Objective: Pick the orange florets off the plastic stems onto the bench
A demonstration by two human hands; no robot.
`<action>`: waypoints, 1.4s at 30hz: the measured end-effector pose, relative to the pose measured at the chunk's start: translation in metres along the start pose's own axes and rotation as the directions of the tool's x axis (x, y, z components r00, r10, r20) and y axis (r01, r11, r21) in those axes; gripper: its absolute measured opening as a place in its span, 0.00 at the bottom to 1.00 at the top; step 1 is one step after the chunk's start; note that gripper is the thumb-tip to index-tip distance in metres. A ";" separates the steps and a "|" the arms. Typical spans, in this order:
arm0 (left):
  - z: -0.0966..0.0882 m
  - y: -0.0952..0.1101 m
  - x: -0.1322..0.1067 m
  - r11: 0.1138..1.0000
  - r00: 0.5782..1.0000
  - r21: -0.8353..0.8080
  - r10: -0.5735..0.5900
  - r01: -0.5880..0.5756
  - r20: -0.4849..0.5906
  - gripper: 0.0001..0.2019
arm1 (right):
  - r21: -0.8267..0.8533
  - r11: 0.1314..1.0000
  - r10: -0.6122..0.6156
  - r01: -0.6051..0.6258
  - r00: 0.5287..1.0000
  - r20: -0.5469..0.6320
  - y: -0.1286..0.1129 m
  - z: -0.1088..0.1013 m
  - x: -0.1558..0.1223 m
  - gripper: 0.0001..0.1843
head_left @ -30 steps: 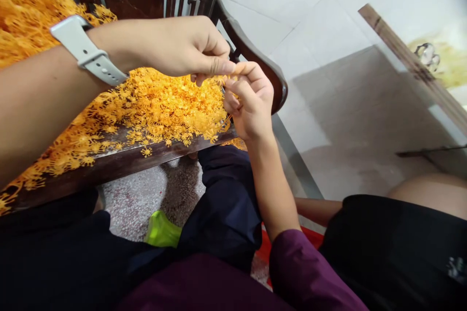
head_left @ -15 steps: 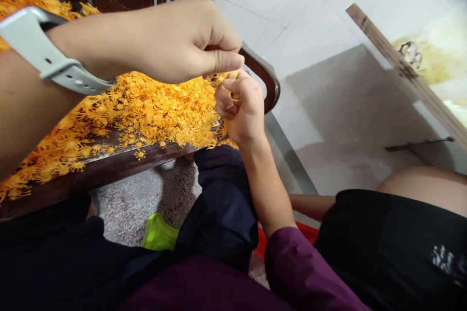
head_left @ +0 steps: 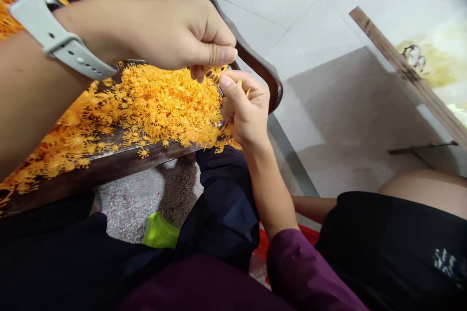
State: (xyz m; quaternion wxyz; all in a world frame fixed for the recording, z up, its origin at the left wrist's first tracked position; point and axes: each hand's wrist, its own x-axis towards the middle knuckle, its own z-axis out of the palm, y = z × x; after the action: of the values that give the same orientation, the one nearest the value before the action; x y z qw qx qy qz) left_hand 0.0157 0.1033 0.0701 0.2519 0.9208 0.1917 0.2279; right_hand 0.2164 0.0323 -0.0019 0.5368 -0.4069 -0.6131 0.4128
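Note:
My left hand (head_left: 204, 34), with a pale watch strap on its wrist, pinches a small orange plastic piece (head_left: 214, 73) with holes in it. Against that piece's right edge, the closed thumb and finger of my right hand (head_left: 246, 104) meet it. Orange tips stick out between the right fingers; how much that hand holds is hidden. Below both hands spreads a heap of orange spider-like plastic pieces (head_left: 164, 102) on a dark wooden bench (head_left: 120, 163). One loose piece (head_left: 143, 152) lies at the bench's front edge.
A curved wooden armrest (head_left: 262, 68) bounds the bench on the right. Further right stands a wood-edged table (head_left: 401, 63). Beside me sits another person in black shorts (head_left: 386, 248). Something bright green (head_left: 160, 231) is on the speckled floor.
The hands have drawn slightly apart, and more of the orange piece shows between them. My right fingers have turned, exposing orange tips. The view has shifted a little.

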 end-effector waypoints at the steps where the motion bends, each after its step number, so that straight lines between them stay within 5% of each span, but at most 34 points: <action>1: -0.001 -0.002 -0.001 0.999 0.999 0.010 -0.032 0.032 -0.010 0.24 | 0.015 1.000 0.019 -0.019 1.000 -0.004 -0.001 0.000 0.000 0.13; 6: 0.000 -0.030 -0.004 0.912 0.969 0.331 -0.204 0.241 -0.141 0.19 | 0.170 0.979 0.114 -0.112 0.993 0.001 -0.002 0.001 0.007 0.17; 10: 0.001 -0.065 -0.014 0.710 0.905 0.571 -0.389 0.413 -0.170 0.28 | 0.190 0.971 0.133 -0.142 0.989 0.064 0.001 -0.004 0.014 0.31; 12: 0.002 -0.073 -0.017 0.677 0.895 0.606 -0.419 0.419 -0.151 0.32 | 0.132 0.982 0.120 -0.134 0.987 0.103 0.005 -0.008 0.015 0.38; 19: 0.008 -0.021 -0.001 0.925 0.973 0.315 -0.165 0.210 -0.163 0.30 | 0.003 1.000 0.017 -0.018 0.994 0.104 0.017 -0.016 0.017 0.34; 22: 0.009 -0.004 0.008 0.945 0.983 0.302 -0.076 0.125 -0.168 0.29 | 0.061 0.997 0.042 -0.046 0.997 0.072 0.017 -0.014 0.018 0.25; 25: 0.010 -0.003 0.010 0.934 0.985 0.346 -0.032 0.091 -0.170 0.17 | 0.208 0.974 0.066 -0.085 0.993 0.097 0.018 -0.011 0.018 0.08; 34: 0.005 -0.005 0.004 0.983 0.953 0.159 -0.036 0.087 -0.301 0.14 | 0.215 0.973 0.070 -0.085 0.994 0.079 0.017 -0.010 0.013 0.26; 39: 0.000 0.002 -0.003 0.995 0.938 -0.075 -0.080 0.058 -0.336 0.16 | 0.286 0.937 0.184 -0.200 0.979 0.083 0.017 -0.013 0.016 0.23; 42: -0.005 0.006 -0.006 0.989 0.956 -0.129 -0.111 0.078 -0.272 0.17 | 0.304 0.941 0.147 -0.150 0.989 0.032 0.020 -0.014 0.019 0.20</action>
State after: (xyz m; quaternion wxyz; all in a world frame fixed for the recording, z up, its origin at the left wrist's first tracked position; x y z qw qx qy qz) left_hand 0.0096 0.0976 0.0749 0.2865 0.8531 0.2553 0.3535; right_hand 0.2293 0.0576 -0.0137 0.5579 -0.3620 -0.5120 0.5436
